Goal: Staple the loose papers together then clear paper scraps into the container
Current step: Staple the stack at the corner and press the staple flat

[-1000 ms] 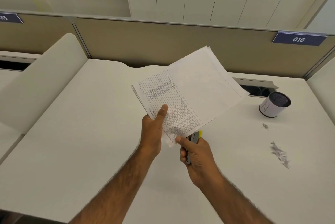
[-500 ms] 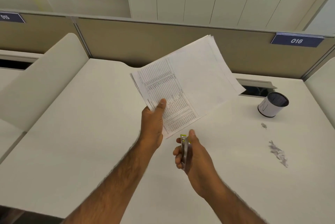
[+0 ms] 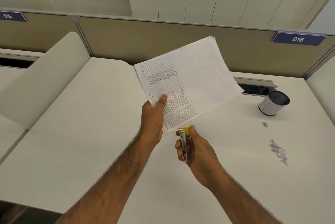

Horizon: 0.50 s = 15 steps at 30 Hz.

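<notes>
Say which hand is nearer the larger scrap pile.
Right. The right hand, gripping the stapler, is left of the larger scrap pile; the left hand, holding papers, is farther left.

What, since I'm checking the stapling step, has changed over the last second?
The right hand drew the stapler back off the lower corner of the papers, toward the person; it is now just clear of the edge. The left hand holds the papers as before; scraps and container unmoved.
</notes>
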Available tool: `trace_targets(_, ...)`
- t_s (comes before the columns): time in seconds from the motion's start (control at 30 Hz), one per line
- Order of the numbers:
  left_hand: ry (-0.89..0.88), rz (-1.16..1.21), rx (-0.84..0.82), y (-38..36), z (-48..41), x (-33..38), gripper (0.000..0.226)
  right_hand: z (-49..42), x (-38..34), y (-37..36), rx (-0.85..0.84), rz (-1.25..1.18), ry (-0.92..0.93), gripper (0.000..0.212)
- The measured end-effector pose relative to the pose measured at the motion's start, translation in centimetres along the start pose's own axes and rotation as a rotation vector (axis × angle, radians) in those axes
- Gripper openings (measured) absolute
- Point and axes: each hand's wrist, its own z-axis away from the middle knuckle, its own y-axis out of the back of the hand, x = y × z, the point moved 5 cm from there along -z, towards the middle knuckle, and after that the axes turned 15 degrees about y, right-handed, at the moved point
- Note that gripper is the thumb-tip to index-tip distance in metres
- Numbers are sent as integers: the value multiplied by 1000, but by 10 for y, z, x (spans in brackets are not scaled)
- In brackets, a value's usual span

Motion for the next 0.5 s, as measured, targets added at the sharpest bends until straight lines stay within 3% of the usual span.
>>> trace_targets(0.5, -40, -161, 63, 0, 1, -3, 8, -2, -10, -2, 10, -15, 37, 66)
